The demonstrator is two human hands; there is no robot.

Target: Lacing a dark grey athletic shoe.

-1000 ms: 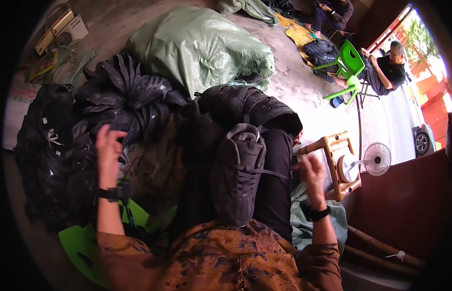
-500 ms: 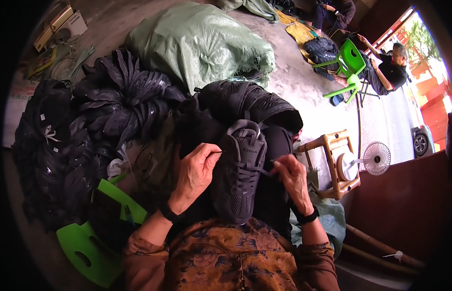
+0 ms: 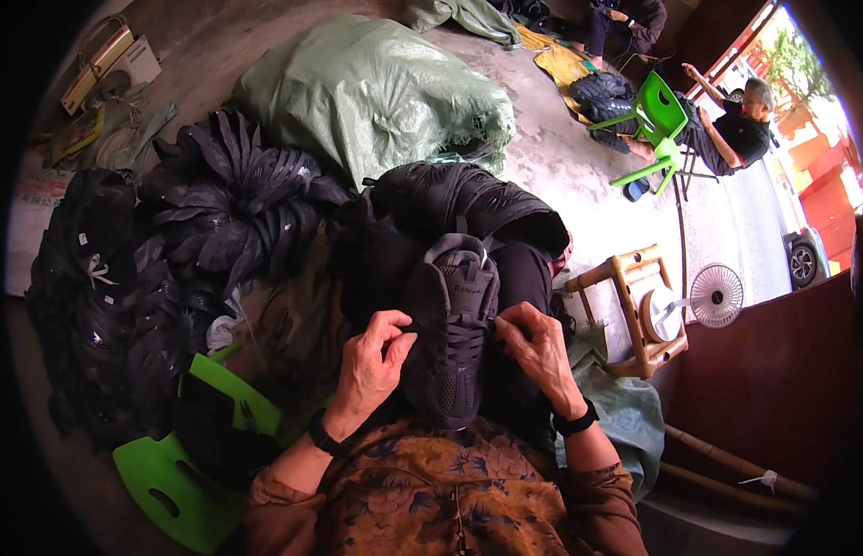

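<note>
A black lace-up sneaker (image 3: 455,343) rests on my lap, toe toward me, its tongue and heel opening facing away. Dark shoelaces (image 3: 466,341) cross its front in several rows. Beside the shoe's left edge is my left hand (image 3: 371,363), thumb and forefinger parted with nothing visible between them. My right hand (image 3: 535,350) is at the eyelets on the right edge, its thumb and forefinger pressed together. What lies in that pinch is too small to make out. A black padded bundle (image 3: 473,199) sits just beyond the shoe.
Piles of black shoe parts (image 3: 228,208) lie to the left. A green chair (image 3: 172,491) stands at the lower left. Beyond is a large pale green sack (image 3: 376,93). To the right are a bamboo stool (image 3: 647,310) and a small fan (image 3: 716,296). Two people sit at the far right.
My left thumb and forefinger have parted and the hand is slightly lower. My right hand has come in toward the shoe's edge, and the lace stretched to it no longer shows.
</note>
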